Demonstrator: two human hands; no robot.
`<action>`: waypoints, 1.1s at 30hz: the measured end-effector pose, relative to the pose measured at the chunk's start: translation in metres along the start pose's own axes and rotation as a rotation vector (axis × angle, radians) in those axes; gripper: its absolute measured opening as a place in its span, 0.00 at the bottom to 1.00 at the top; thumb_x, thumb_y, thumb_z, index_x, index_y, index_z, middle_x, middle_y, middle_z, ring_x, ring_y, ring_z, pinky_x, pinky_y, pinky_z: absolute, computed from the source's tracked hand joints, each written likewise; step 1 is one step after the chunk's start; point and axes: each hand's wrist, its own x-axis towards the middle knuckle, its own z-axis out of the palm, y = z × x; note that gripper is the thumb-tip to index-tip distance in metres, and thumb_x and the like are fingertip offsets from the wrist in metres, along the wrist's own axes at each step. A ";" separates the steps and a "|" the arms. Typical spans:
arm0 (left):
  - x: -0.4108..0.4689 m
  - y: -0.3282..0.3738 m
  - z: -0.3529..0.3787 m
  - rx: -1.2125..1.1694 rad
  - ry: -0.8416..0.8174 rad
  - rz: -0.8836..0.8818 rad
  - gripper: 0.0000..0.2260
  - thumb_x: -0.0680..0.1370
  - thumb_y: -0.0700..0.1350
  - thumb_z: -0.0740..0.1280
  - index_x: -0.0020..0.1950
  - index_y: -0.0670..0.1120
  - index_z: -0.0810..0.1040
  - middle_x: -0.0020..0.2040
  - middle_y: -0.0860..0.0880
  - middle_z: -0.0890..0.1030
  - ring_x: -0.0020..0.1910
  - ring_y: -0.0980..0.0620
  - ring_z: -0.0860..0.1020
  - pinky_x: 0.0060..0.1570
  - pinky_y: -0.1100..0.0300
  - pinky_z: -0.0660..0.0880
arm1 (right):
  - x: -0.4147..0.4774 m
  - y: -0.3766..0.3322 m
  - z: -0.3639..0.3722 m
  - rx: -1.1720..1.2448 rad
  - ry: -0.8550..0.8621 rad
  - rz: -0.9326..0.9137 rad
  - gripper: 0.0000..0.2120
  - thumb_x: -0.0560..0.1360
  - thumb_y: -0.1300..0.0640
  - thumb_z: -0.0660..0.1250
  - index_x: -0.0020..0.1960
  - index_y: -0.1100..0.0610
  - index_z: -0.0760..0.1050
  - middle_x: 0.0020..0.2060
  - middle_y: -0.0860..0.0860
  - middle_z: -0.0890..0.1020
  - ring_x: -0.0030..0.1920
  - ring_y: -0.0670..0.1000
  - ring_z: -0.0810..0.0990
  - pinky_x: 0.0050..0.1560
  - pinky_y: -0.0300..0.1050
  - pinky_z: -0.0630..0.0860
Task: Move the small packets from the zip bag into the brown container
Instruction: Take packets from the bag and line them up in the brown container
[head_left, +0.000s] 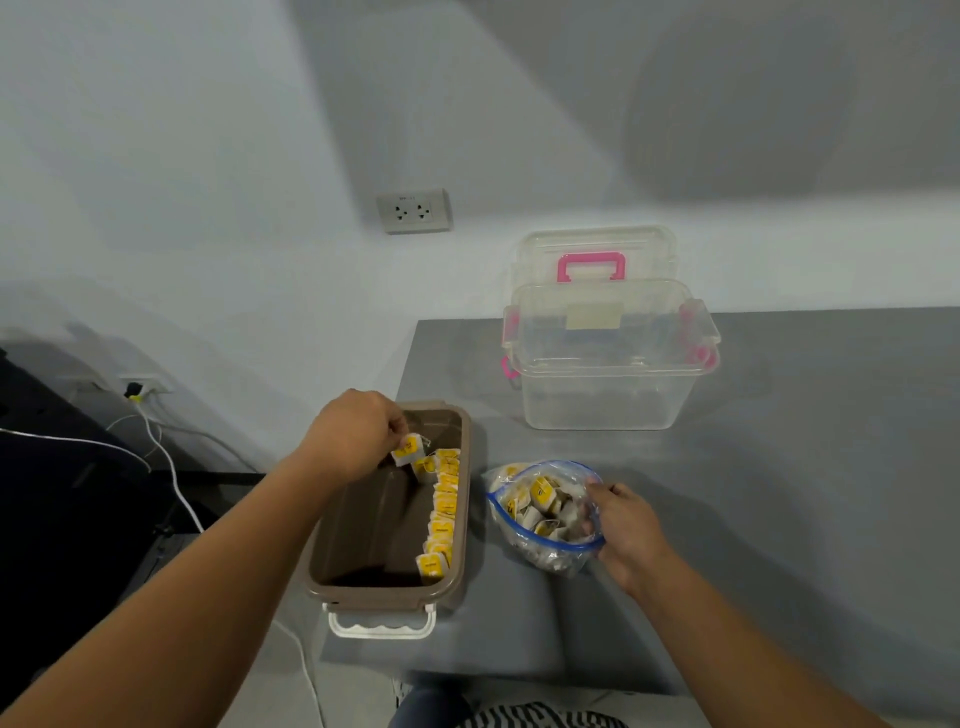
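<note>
Hovering over one brown container (384, 598), left hand (353, 434) pinches one packet (407, 449) — right hand (626, 530) grips zip bag (545, 519).

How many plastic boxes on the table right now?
2. The brown container sits at the table's left edge, beside the zip bag; the clear box with pink latches stands farther back near the wall, its lid propped behind it. None seem hidden.

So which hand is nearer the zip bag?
Right. The right hand grips the zip bag at its open rim; the left hand is apart from it, pinching a packet over the brown container.
</note>
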 end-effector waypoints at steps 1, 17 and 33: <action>0.003 -0.001 0.007 0.038 -0.041 -0.009 0.07 0.75 0.40 0.68 0.43 0.50 0.85 0.41 0.51 0.83 0.40 0.52 0.80 0.39 0.61 0.76 | 0.000 0.001 0.000 0.001 0.000 0.002 0.10 0.83 0.57 0.63 0.49 0.64 0.76 0.45 0.64 0.80 0.46 0.61 0.79 0.57 0.66 0.78; 0.026 0.017 0.060 0.089 -0.208 -0.184 0.06 0.76 0.41 0.67 0.44 0.48 0.83 0.40 0.49 0.80 0.37 0.50 0.77 0.50 0.52 0.79 | -0.001 0.006 -0.003 0.051 0.024 -0.009 0.10 0.83 0.57 0.63 0.47 0.63 0.76 0.40 0.58 0.78 0.40 0.54 0.78 0.44 0.51 0.78; 0.015 0.026 0.029 0.003 -0.016 -0.092 0.05 0.78 0.49 0.69 0.50 0.52 0.85 0.45 0.51 0.84 0.43 0.50 0.81 0.51 0.53 0.81 | 0.000 0.008 -0.001 0.040 0.017 -0.003 0.11 0.83 0.56 0.63 0.52 0.64 0.77 0.48 0.67 0.82 0.46 0.60 0.83 0.53 0.60 0.82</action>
